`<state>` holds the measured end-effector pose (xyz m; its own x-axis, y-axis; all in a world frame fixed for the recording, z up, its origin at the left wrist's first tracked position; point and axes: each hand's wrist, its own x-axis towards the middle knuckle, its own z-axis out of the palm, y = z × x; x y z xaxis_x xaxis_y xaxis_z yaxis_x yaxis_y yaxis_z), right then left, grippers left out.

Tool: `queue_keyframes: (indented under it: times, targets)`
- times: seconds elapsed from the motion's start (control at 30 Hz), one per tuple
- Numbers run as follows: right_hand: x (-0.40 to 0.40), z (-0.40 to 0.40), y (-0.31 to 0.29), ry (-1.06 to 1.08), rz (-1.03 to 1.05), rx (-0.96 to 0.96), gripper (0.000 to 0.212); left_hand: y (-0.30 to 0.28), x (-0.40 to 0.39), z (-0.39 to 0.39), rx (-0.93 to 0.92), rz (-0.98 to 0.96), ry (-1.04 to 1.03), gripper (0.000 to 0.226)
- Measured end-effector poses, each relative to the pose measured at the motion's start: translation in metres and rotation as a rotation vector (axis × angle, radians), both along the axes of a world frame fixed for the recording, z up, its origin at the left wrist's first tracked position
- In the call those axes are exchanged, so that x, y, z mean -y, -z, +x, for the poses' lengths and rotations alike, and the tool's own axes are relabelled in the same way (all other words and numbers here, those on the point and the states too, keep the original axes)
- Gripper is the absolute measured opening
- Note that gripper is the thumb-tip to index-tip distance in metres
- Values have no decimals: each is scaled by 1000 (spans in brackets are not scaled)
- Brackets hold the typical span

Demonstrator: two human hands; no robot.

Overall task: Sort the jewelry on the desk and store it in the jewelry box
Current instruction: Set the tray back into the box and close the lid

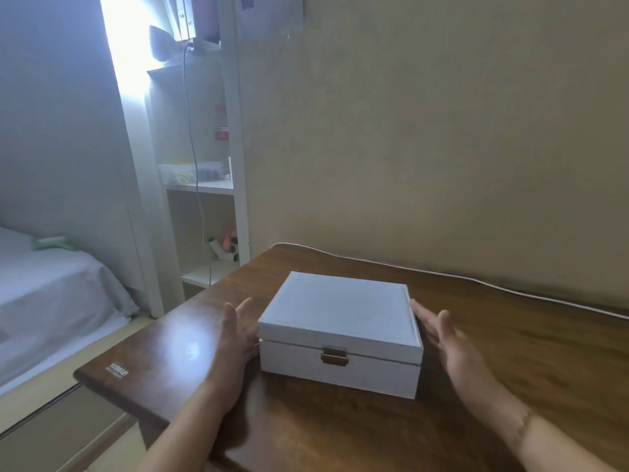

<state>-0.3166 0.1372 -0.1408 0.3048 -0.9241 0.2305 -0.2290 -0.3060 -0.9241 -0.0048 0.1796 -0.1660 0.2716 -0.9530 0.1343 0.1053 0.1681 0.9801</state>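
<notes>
two bare forearms enter from the near edge over a dark wooden desk (510,352). left hand (235,338): fingers straight and together, palm turned toward the left side wall of the jewelry box (340,332), at or just beside it; contact cannot be confirmed. it has hold of nothing. right hand (449,338): fingers likewise extended and relaxed, palm facing the box's right side, fingertips near the lid's right edge; whether they touch cannot be told. nothing is gripped.

the jewelry box is white, square, standing flat near the middle of the desk between the two hands. lid down. a small metal clasp (334,355) sits at the centre of the front face.

a pale printed mark (117,369) shows near the desk's left corner. a white cable (476,281) runs along the desk's far edge against the beige wall.

further left: a white shelf unit (207,185) holding small blurred items, and a bed (51,294) with pale sheets.
</notes>
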Motion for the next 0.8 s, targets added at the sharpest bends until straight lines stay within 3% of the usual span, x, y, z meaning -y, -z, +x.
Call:
queue_keyframes:
  times: [0.13, 0.2, 0.27, 0.4, 0.53, 0.8]
  targets:
    - [-19, 4, 7, 62, -128, -185, 67, -4, -9, -7, 140, -6, -35, 87]
    - [-29, 9, 11, 54, -161, -335, 64, -3, -14, -14, 256, -40, -56, 71]
    - [-35, 11, 12, 41, -156, -346, 68, -1, -16, -16, 333, -50, -61, 61]
    - [-34, 9, 11, 31, -167, -428, 72, 6, -12, -11, 538, -17, -80, 82]
    - [-32, 10, 7, 63, -192, -544, 68, 8, -9, -11, 601, -8, -115, 83]
    - [-17, 18, -2, 103, -172, -734, 79, 14, -4, -12, 744, 2, -286, 89]
